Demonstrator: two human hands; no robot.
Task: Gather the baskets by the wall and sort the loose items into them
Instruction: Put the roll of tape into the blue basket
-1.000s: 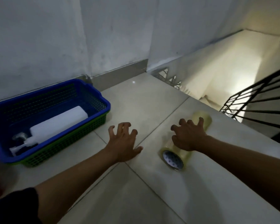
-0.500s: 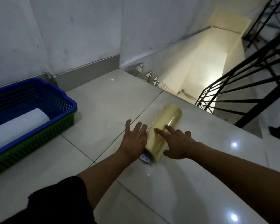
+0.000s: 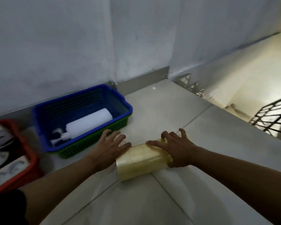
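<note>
A long yellowish stack of tape rolls (image 3: 141, 163) lies crosswise on the tiled floor in front of me. My left hand (image 3: 109, 146) presses its left end with straight, spread fingers. My right hand (image 3: 177, 148) grips the right end, fingers over the top and thumb on the near side. Whether the stack is off the floor I cannot tell. By the wall a blue basket (image 3: 71, 108) is nested in a green one (image 3: 88, 146) and holds a white pump bottle (image 3: 89, 123). A red basket (image 3: 31, 161) stands at the left edge with white and black items inside.
The floor drops off to a lit stairwell (image 3: 234, 88) at the right. A black metal railing (image 3: 269, 117) stands at the far right edge. The grey wall and its skirting run behind the baskets.
The tape stack has turned from pointing away to lying crosswise and sits nearer the blue basket. Both hands now hold its ends. The view has swung left, bringing the red basket in.
</note>
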